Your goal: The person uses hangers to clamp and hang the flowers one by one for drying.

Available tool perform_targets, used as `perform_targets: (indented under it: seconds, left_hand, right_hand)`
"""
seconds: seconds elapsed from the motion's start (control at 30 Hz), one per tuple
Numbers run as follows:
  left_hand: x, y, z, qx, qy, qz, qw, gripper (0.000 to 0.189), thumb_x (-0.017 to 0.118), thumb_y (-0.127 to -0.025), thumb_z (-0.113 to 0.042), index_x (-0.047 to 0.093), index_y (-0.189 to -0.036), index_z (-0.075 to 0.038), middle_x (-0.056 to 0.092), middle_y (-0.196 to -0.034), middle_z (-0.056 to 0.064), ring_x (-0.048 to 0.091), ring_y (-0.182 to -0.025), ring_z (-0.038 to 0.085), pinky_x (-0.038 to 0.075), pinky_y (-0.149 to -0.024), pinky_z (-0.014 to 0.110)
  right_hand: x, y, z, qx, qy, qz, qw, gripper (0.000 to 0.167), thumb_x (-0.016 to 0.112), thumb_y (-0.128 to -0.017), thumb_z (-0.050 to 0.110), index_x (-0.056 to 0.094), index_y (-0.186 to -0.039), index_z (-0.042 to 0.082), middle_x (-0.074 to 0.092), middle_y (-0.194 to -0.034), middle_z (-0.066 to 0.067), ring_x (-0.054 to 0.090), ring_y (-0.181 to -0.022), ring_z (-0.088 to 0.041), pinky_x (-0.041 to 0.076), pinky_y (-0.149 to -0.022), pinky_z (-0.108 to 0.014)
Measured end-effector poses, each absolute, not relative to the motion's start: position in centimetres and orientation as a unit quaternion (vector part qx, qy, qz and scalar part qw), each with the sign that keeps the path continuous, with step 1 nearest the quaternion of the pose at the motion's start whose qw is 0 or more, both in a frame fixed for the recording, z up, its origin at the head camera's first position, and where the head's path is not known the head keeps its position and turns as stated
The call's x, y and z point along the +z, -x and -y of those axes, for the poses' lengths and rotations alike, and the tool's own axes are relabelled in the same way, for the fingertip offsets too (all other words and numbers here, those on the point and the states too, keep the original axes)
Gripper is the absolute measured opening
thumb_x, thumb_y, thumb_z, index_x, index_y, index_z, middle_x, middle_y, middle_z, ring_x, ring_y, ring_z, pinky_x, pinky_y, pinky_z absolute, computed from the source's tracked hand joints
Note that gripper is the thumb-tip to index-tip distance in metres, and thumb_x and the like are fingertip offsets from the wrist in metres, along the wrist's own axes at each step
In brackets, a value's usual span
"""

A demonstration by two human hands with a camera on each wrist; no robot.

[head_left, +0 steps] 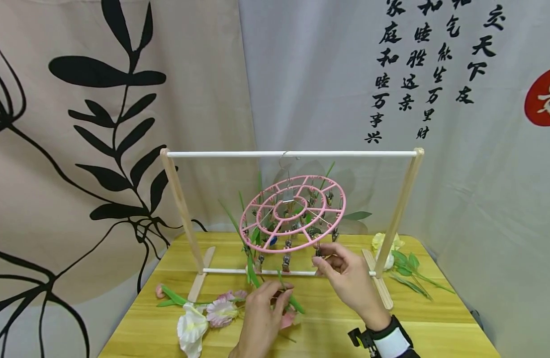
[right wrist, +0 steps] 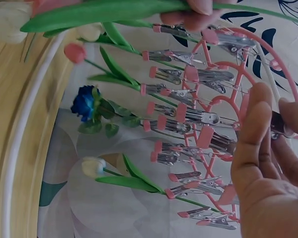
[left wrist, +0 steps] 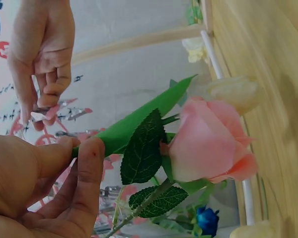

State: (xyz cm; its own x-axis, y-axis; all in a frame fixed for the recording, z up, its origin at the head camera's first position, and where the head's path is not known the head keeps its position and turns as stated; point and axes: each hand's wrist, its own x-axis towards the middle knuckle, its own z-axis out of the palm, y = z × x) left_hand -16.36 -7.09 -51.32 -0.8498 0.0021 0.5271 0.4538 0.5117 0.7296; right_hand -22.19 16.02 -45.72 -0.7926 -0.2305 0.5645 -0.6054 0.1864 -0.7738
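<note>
My left hand [head_left: 261,318] pinches the stem of an artificial flower with a long green leaf [left wrist: 149,109] between thumb and fingers. A pink rose [left wrist: 203,144] with dark serrated leaves shows just beyond those fingers in the left wrist view; whether it belongs to the held stem I cannot tell. A pink round clip hanger [head_left: 275,250] hangs tilted above both hands. At its near right edge, my right hand [head_left: 353,278] holds one metal clip [right wrist: 278,124] with thumb and fingers. In the right wrist view, a blue rose [right wrist: 85,103] and a white tulip [right wrist: 93,167] hang from other clips.
A wooden rack with a white top bar [head_left: 346,154] carries the hanger over the wooden table [head_left: 427,338]. White [head_left: 192,328] and pale purple [head_left: 222,312] flowers lie at the front left. Yellow flowers [head_left: 391,242] lie beside the right post. A printed cloth hangs behind.
</note>
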Motion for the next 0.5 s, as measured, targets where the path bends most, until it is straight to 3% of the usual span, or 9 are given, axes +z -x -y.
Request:
perform_targets:
  seconds: [0.3,0.5]
  left_hand:
    - [-50.9,16.0,6.4,-0.507,0.126,0.823,0.222,0.007,0.082,-0.109,-0.015,0.087,-0.108,-0.020,0.086,-0.106,-0.004,0.080,-0.090,0.008,0.069,-0.080,0.023]
    - [-50.7,16.1,6.1,-0.530,0.101,0.821,0.185,0.008,0.081,-0.111,-0.022,0.087,-0.112,-0.017,0.086,-0.108,-0.003,0.079,-0.090,0.008,0.067,-0.078,0.020]
  right_hand:
    - [-46.8,21.9,-15.7,0.587,-0.286,0.744,0.140,0.027,0.080,-0.111,0.007,0.077,-0.138,0.007,0.084,-0.114,-0.018,0.085,-0.079,-0.017,0.075,-0.074,-0.040]
    - [-47.3,21.8,-15.5,0.575,-0.276,0.758,0.134,0.021,0.084,-0.108,0.011,0.079,-0.128,0.011,0.086,-0.107,-0.009,0.085,-0.081,-0.014,0.074,-0.075,-0.038]
